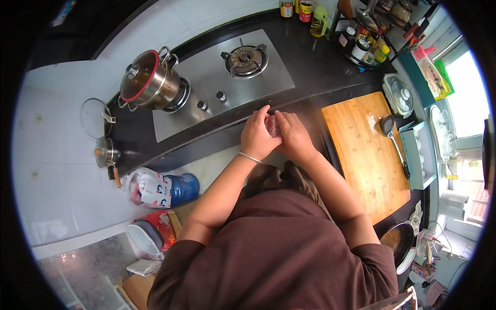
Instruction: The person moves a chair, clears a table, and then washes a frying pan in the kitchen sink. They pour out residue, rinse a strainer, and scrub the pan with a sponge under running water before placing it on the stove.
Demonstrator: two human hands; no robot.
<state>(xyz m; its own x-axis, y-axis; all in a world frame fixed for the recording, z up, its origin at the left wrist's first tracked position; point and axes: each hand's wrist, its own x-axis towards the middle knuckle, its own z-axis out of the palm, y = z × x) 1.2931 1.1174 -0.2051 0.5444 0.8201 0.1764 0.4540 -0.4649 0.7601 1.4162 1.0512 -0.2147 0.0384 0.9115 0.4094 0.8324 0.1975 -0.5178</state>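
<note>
Head view. Labelled goods we list: far centre-right, a red container (305, 12) with a yellow-and-red label; far right, a white-labelled jar (361, 48), print too small for us to read; left, a plastic pack (156, 190) with dark-blue print on white. Pose: forearms converge; left hand (260, 133), bangle (250, 157) at its wrist, and right hand (295, 135) meet, fingers curled around a small pinkish, dark-speckled object (272, 125), near side of the cooktop (206, 77), left of the cutting board (361, 150).

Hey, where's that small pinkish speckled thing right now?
In the head view, the small pinkish speckled thing is just above and right of the picture's middle, held between the left hand and the right hand, with the stove beyond.
</note>
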